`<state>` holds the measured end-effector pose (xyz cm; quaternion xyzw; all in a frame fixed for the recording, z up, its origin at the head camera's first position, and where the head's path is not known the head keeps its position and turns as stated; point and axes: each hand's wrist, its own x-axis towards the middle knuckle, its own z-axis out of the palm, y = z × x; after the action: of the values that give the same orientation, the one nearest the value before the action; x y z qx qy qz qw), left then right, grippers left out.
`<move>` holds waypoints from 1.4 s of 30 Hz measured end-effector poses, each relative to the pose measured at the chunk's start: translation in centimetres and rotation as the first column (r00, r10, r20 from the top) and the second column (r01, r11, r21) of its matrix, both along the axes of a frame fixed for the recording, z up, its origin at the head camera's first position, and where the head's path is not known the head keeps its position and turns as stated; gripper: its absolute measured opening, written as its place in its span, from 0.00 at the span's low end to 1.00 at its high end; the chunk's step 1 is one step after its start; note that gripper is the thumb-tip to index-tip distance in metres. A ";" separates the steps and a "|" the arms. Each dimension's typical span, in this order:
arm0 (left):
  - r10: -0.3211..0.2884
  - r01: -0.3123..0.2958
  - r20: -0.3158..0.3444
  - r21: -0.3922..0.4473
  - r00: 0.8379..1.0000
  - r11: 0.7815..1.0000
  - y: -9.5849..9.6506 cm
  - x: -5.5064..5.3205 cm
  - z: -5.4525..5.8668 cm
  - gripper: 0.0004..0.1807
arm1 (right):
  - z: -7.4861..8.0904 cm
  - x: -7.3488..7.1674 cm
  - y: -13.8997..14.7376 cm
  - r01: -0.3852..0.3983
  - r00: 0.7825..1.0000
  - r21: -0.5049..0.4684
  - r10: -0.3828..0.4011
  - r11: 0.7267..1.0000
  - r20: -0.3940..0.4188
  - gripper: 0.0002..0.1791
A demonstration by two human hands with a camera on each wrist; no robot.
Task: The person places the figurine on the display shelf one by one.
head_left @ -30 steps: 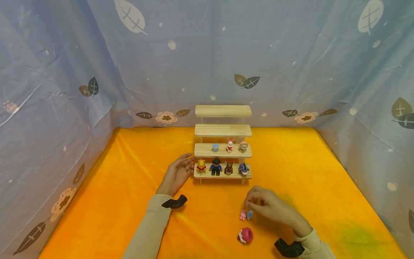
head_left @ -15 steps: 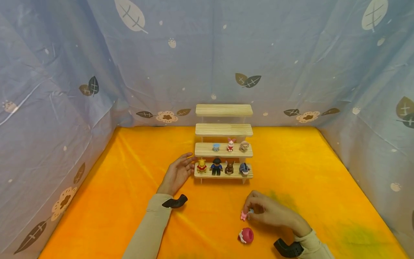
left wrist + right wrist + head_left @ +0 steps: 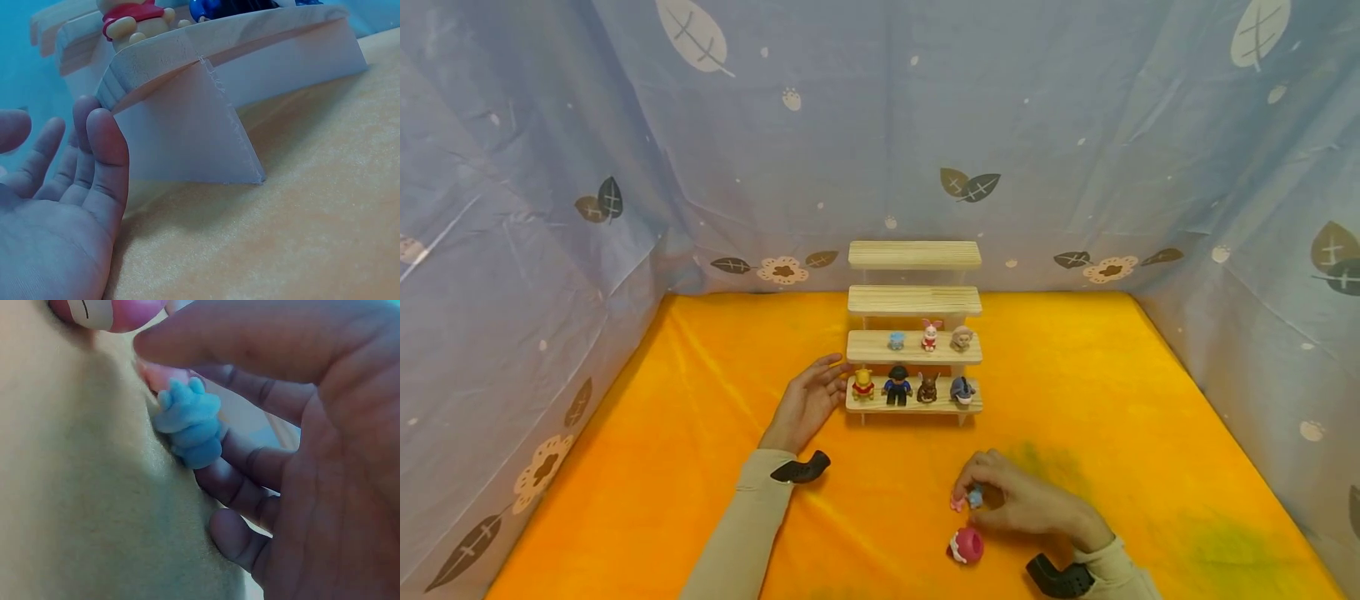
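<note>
My left hand (image 3: 805, 406) lies palm up beside the stepped wooden display rack (image 3: 917, 255). Its relaxed fingertips are right at the lowest shelf's left end, close to a yellow bear figurine (image 3: 862, 387) in a red shirt. Low over the cloth, my right hand (image 3: 1030, 498) curves around two small figurines, a pink one (image 3: 957, 504) and a blue one (image 3: 975, 498). The index fingertip is at the pink figurine, while the thumb stands apart from it. In the right wrist view the blue figurine (image 3: 194, 425) sits in front of the fingers, and the thumb partly hides the pink one.
A magenta-and-white toy (image 3: 967, 546) lies just in front of the right hand. Several figurines stand on the two lower shelves, including a dark-haired one (image 3: 897, 387) and a grey-blue donkey (image 3: 963, 391). Patterned curtains (image 3: 820, 150) surround the orange cloth (image 3: 715, 367).
My right hand has moved slightly left and down, its index finger now at the pink figurine and the blue one showing between its fingers. The left hand stays beside the rack.
</note>
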<state>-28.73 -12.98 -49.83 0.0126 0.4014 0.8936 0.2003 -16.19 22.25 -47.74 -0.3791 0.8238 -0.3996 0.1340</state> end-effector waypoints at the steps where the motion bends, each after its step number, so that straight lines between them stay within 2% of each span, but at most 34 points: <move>1: -0.001 0.001 -0.002 0.002 1.000 1.000 -0.1 0.0 0.0 0.23 | 0.0 0.0 -0.1 0.002 1.000 0.007 -0.002 1.000 -0.005 0.13; 12: -0.008 0.008 -0.011 0.008 1.000 1.000 -0.8 -0.1 0.4 0.24 | -0.4 -0.1 -1.1 0.083 0.993 0.017 -0.081 0.996 -0.090 0.11; 20: -0.010 0.010 -0.021 0.007 1.000 1.000 -0.9 -0.1 0.3 0.23 | -0.5 0.0 -1.4 0.130 0.982 0.077 -0.118 0.989 -0.145 0.14; 29: -0.025 0.026 -0.033 0.036 0.999 0.999 -0.6 -0.1 0.0 0.23 | -0.6 0.2 -1.1 0.212 0.977 0.046 -0.209 0.976 -0.049 0.13; 35: -0.024 0.024 -0.023 0.028 0.999 0.999 -0.3 -0.1 -0.1 0.24 | -0.6 0.3 -0.6 0.257 0.966 0.029 -0.257 0.966 0.008 0.08; 42: -0.016 0.016 -0.014 0.008 1.000 1.000 -0.1 0.0 -0.1 0.23 | -0.6 0.0 -0.5 0.301 0.952 0.027 -0.302 0.953 0.047 0.08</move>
<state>-28.73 -13.08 -49.89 0.0230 0.3990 0.8936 0.2044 -16.17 21.78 -48.35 -0.2375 0.8721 -0.4169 0.0959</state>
